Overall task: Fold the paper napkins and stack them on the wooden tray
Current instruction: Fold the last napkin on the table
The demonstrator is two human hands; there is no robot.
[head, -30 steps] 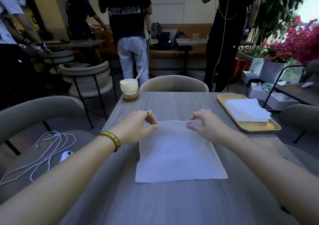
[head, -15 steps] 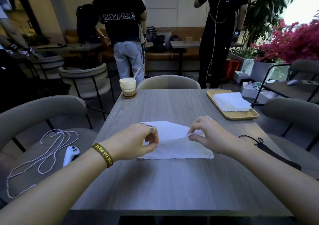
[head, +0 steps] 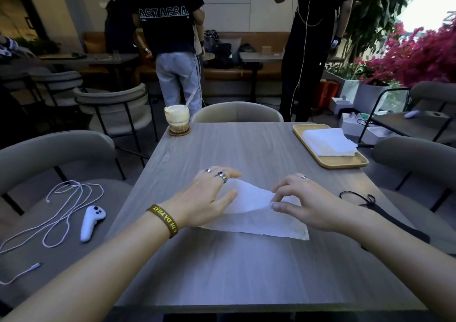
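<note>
Left hand (head: 207, 198) lies flat, fingers (head: 233, 173) straight; right hand (head: 304, 198) pinches the napkin (head: 259, 220).

The table (head: 246, 148) has a matt grey wood-grain top. The napkin (head: 259, 220) near its front edge is thin white paper, soft and faintly crinkled, with ragged edges. At the far right corner the tray (head: 340, 165) is pale wood with a smooth satin finish and bears a stack of napkins (head: 328, 141) of the same matt paper. At the far left corner a glossy glass (head: 177, 119) stands on a brown coaster (head: 179, 132). The rings (head: 222, 176) on the left hand (head: 207, 198) are polished metal. The wristband (head: 162, 219) looks matt and rubbery.
</note>
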